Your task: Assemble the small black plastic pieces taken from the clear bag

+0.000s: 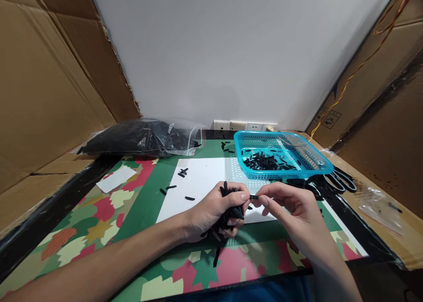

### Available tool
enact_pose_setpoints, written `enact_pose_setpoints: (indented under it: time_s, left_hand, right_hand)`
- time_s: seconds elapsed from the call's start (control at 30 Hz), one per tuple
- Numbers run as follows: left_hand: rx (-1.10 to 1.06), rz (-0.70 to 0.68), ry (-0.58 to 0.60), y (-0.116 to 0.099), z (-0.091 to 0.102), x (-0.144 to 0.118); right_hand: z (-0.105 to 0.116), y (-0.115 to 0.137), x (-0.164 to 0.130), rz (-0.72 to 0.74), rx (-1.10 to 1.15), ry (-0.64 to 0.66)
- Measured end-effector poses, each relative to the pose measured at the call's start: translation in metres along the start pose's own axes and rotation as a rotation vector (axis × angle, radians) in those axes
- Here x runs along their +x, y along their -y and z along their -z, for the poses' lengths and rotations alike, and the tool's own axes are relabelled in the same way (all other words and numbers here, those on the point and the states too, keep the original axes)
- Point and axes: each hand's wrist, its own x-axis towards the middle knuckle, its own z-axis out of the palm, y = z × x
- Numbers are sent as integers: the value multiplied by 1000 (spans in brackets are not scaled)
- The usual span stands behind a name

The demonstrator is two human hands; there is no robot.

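Head camera view, looking down at two bare hands over a work surface (139, 205). The left hand (211, 209) is closed around a bundle of short black pieces (229, 214), some poking out above and below the fist. The right hand (291, 209) sits just beside it, its fingers (264, 200) pinched on one small black piece (254, 197) at the tip of the left thumb.

Behind the hands, a turquoise plastic basket (317, 163) holds a loose heap of the same black pieces. To the left at the back lies a clear bag (145, 137) stuffed with black material. A second clear bag (380, 207) lies at the far right; what is inside it is hard to make out.

Black scissors (342, 181) are partly hidden behind the basket. A few stray black pieces lie on a white sheet (201, 183).

The surface wears a green mat with red, cream and orange leaf shapes. Cardboard panels (49, 86) stand on both sides, with a pale grey wall (238, 51) behind.
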Motion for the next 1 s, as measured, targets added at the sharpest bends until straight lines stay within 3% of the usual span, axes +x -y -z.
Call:
enact_pose_setpoints:
  time_s: [0.7,1.0]
  left_hand:
    - [-20,24,-4,-1,0,1]
    - [-6,29,16,-1,1,1]
  right_hand:
    - [-2,-8,1,80,30,-103]
    - [-1,-11,1,133,69,-82]
